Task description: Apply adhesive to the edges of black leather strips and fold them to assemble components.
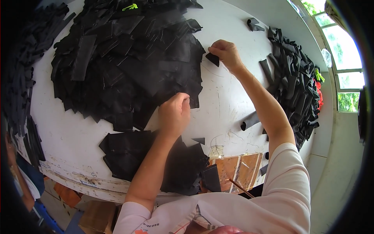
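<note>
My right hand (pixel 227 55) is raised over the white table to the right of the big pile, its thumb and fingers pinched on a small black fabric piece (pixel 212 59) that hangs below the fingertips. At the near right edge of a wide heap of flat black fabric pieces (pixel 128 66) is my left hand (pixel 176 113). Its fingers are pressed together, and whatever they pinch, if anything, is hidden. Under my left forearm lies a smaller stack of black fabric pieces (pixel 128 150), partly covered by the arm.
Folded black strips form a long pile (pixel 294 85) along the table's right side, with a rolled piece (pixel 250 120) nearer me. More black strips (pixel 19 78) line the far left. A bright yellow-green scrap (pixel 130 7) tops the big heap. Another person's arm (pixel 23 183) shows at lower left.
</note>
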Tool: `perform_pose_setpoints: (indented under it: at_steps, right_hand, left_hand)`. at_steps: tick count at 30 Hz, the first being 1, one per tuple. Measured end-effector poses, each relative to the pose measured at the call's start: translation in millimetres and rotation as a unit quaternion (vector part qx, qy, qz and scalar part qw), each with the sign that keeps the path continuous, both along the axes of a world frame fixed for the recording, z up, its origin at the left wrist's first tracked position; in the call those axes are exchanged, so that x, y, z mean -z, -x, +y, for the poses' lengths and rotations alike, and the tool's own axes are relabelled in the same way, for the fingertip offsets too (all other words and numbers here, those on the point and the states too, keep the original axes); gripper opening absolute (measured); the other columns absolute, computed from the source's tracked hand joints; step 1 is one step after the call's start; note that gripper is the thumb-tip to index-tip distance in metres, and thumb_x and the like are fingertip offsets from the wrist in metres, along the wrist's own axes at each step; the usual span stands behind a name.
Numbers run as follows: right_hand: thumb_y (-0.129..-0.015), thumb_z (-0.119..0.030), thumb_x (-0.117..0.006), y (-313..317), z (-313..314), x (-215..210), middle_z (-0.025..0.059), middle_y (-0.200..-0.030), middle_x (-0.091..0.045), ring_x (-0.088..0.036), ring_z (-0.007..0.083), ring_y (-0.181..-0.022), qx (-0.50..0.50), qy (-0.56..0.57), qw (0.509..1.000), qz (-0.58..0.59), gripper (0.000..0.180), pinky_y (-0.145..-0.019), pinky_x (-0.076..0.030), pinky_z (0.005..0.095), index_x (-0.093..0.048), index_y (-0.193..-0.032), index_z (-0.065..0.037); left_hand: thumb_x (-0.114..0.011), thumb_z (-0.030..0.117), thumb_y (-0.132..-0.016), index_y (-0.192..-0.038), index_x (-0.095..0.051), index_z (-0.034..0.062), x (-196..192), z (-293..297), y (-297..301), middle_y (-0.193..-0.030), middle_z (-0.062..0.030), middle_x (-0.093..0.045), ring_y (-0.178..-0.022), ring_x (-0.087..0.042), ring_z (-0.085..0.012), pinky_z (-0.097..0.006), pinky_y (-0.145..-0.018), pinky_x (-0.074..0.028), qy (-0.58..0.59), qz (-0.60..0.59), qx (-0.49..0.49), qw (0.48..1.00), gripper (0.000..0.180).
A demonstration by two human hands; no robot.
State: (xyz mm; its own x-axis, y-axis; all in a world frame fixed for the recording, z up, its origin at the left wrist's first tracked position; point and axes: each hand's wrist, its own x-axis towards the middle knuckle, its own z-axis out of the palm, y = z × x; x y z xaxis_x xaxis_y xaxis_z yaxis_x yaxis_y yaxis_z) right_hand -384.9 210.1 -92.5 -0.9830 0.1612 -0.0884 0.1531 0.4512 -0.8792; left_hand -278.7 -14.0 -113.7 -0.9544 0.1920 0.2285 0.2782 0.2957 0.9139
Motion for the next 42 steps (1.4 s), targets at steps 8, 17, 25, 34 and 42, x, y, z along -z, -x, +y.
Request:
perform_pose_setpoints:
  at_steps: [8,17,25,34,42]
  right_hand:
    - [-0.073,-0.015,-0.065,9,-27,-7,0.0113,-0.071,-0.060,-0.057,0.0194,-0.062,-0.083,-0.222,0.972,-0.002,0.028,-0.060,-0.046,0.0293,-0.059,-0.097,-0.001]
    - [-0.073,-0.015,-0.064,23,-10,6,0.0112,-0.070,-0.062,-0.058,0.0168,-0.061,-0.019,-0.127,0.991,0.036,0.018,-0.057,-0.046,0.0290,-0.063,-0.081,0.001]
    - [-0.067,-0.016,-0.066,108,4,5,0.0097,-0.068,-0.062,-0.059,0.0193,-0.061,-0.142,-0.217,0.966,0.019,0.015,-0.056,-0.047,0.0305,-0.067,-0.080,-0.009]
    - [-0.075,-0.037,-0.059,194,57,-9,0.0217,-0.105,-0.057,-0.057,0.0320,-0.092,0.032,-0.234,0.955,0.181,0.062,-0.080,-0.043,0.0386,-0.041,-0.124,-0.002]
    - [-0.079,-0.023,-0.056,19,23,-108,0.0142,-0.095,-0.060,-0.058,0.0203,-0.082,-0.219,-0.360,0.900,-0.112,0.046,-0.074,-0.048,0.0294,-0.047,-0.119,-0.002]
  left_hand:
    - [-0.056,0.004,-0.074,-0.078,-0.057,0.0012,-1,0,0,-0.070,-0.0144,-0.060,-0.063,-0.058,-0.0313,-0.034,-0.054,-0.046,0.005,-0.013,-0.001,1.000,0.005]
    - [-0.057,0.001,-0.074,-0.077,-0.056,-0.0007,0,1,1,-0.068,-0.0141,-0.059,-0.059,-0.058,-0.0280,-0.032,-0.052,-0.045,0.002,0.007,-0.006,1.000,0.004]
    - [-0.056,-0.002,-0.074,-0.077,-0.056,-0.0021,2,3,1,-0.065,-0.0132,-0.059,-0.053,-0.057,-0.0231,-0.027,-0.048,-0.043,-0.008,0.011,-0.012,1.000,0.003]
    - [-0.054,0.000,-0.076,-0.077,-0.055,-0.0002,1,2,1,-0.066,-0.0129,-0.059,-0.055,-0.058,-0.0259,-0.030,-0.048,-0.044,-0.006,0.033,-0.009,0.999,0.001]
    - [-0.055,0.003,-0.074,-0.072,-0.054,0.0016,5,0,2,-0.063,-0.0147,-0.057,-0.058,-0.057,-0.0307,-0.035,-0.051,-0.044,0.016,0.039,-0.015,0.999,0.002]
